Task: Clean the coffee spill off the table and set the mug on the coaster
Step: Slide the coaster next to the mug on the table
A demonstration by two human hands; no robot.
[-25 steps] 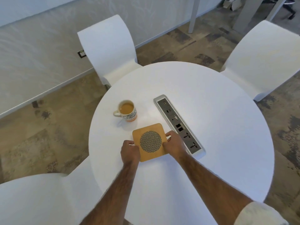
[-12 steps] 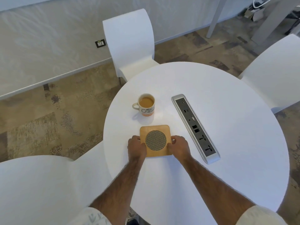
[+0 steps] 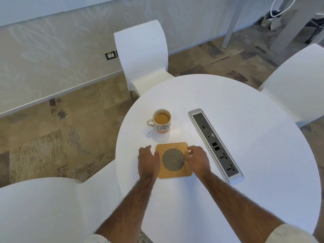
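A white mug (image 3: 162, 122) full of milky coffee stands on the round white table (image 3: 249, 116), handle to the left. Just in front of it lies a square wooden coaster (image 3: 175, 173) with a round mesh centre, flat on the table. My left hand (image 3: 147, 161) lies at the coaster's left edge, fingers spread forward and thumb against the wood. My right hand (image 3: 198, 160) curls over the coaster's right edge, fingertips on its far right corner. The mug stands apart from the coaster and both hands. No spill shows on the table top.
A silver power and data socket strip (image 3: 214, 144) runs diagonally just right of my right hand. White chairs stand at the back (image 3: 142, 55), the right (image 3: 298, 81) and the near left (image 3: 43, 211). The table's left edge is close to the mug.
The coaster has been turned squarer to me and sits nearer the mug. My left fingers have spread away from its edge. My view has shifted left.
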